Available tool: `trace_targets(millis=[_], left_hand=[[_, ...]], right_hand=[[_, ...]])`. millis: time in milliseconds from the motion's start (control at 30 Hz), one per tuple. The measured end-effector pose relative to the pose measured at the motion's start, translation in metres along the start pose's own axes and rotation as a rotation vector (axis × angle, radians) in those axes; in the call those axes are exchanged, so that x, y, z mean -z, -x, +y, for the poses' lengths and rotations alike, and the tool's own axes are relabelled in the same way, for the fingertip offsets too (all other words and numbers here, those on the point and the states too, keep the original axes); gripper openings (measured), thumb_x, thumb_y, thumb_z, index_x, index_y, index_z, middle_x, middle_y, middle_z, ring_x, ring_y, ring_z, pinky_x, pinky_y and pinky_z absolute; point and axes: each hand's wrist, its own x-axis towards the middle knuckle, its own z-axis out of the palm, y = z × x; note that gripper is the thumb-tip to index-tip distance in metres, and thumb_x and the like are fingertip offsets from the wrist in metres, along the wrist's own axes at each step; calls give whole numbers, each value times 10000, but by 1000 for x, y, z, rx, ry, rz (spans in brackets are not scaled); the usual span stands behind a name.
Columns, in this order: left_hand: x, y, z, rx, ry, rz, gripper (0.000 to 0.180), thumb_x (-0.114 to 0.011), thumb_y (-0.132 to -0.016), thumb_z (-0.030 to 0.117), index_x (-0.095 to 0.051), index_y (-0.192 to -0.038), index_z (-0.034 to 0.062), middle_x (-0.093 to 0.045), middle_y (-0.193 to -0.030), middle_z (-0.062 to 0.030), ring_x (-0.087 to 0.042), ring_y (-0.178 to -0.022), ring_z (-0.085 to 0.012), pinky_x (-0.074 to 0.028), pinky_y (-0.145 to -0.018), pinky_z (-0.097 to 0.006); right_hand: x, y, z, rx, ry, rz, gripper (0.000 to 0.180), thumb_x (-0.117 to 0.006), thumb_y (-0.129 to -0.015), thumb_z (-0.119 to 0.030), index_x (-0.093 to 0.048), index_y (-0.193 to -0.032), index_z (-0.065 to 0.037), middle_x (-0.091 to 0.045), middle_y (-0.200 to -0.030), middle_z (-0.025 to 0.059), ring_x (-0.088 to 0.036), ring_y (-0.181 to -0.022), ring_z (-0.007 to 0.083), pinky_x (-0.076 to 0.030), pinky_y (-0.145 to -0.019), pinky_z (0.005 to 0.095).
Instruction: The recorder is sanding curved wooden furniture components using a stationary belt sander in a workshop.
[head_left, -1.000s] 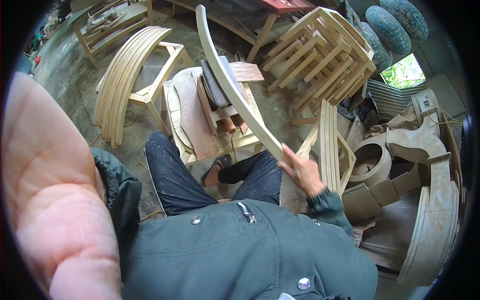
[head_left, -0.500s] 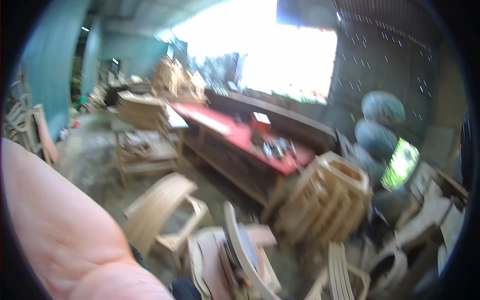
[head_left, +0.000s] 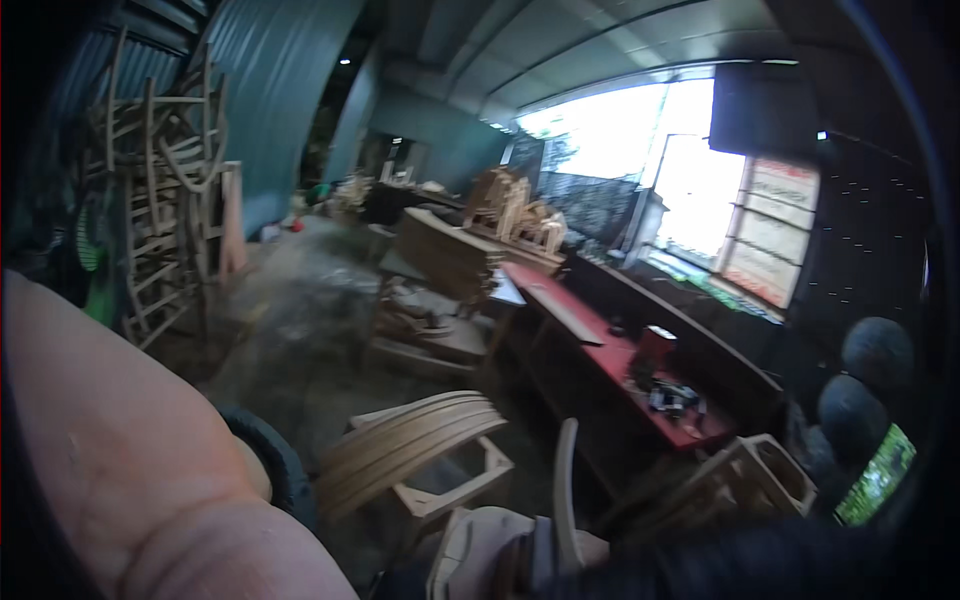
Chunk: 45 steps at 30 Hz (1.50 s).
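Observation:
Very close to the camera, my left hand (head_left: 130, 450) fills the lower left, showing bare skin with a crease near the wrist. Its fingers lie outside the picture, so what they do is hidden. Along its right side curves a dark band (head_left: 285, 465). At the lower right a blurred dark shape (head_left: 740, 560), perhaps a sleeve, crosses the bottom edge; my right hand does not show. Below and ahead stand a curved slatted wooden chair part (head_left: 420, 445) and a pale wooden piece (head_left: 490, 535) with a bent upright strip (head_left: 566, 490).
A long red-topped workbench (head_left: 560, 300) runs along the window side, with a red box (head_left: 657, 342) and small tools on it. Stacked chair frames (head_left: 165, 200) lean at the left wall. A wooden frame (head_left: 760, 480) stands by the bench's near end. Curved wooden parts (head_left: 440, 255) fill a stand.
The view has swung left, so the bench and wooden parts sit farther right. Stacked chair frames show more fully at left. A dark shape has come in at the lower right.

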Motion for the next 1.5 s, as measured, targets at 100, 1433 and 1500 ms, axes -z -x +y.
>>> trace_targets(millis=[100, 1433, 1500], left_hand=[[5, 18, -10, 69, 10, -151, 266, -604, -1042, 296, -653, -979, 42, -580, -1209, -109, -531, -1159, -239, -387, -1025, -455], [-25, 147, 678, 3489, 1138, -486, 320, -597, -1071, 366, -440, -1113, 90, -593, -951, -99, -733, -851, -315, -632, -765, -574], [-31, 150, 676, 3485, 1215, -428, 331, -599, -1068, 387, -465, -1108, 88, -593, -918, -88, -735, -842, -314, -639, -762, -542]], right_hand=[[-14, -29, -40, -19, -96, -145, 679, -665, -963, -548, -529, -1527, -195, -707, -888, 287, -723, -844, 454, -554, -765, 540], [120, 306, -83, -835, -1447, -672, 1202, -894, -749, -88, -137, -1682, -43, -513, -1519, 123, -624, -1237, 252, -487, -1053, 365], [98, 267, -114, -724, -1719, -459, 1052, -779, -894, -169, -95, -1688, -79, -620, -1312, 158, -657, -1085, 213, -572, -806, 363]])
